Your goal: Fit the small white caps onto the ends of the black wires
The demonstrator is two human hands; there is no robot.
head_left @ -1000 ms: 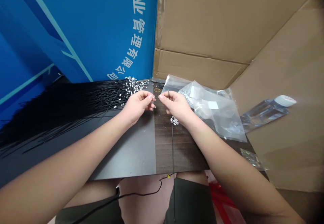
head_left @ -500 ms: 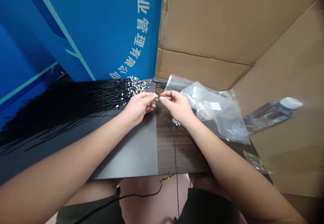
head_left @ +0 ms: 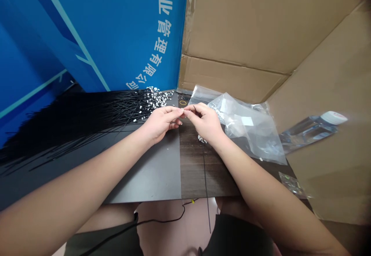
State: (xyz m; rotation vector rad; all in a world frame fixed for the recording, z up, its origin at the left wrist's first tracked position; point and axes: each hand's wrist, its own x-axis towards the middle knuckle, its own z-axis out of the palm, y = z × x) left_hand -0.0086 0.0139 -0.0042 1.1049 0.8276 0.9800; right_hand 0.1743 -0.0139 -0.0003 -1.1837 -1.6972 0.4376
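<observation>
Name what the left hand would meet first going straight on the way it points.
Most likely the right hand, directly ahead of the left hand and touching it or nearly so; depth is unclear.

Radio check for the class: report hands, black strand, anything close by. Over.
Left hand, right hand: fingertips meeting. Black strand: hanging from right hand. Close by: white pieces, plastic bags.

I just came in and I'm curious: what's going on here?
A person's left hand and right hand meet at the fingertips above the table. The right hand holds a thin black strand, which hangs past the table's near edge. I can't tell whether the left hand pinches anything. A pile of black strands, with white pieces at one end, lies to the left; clear plastic bags lie to the right.
</observation>
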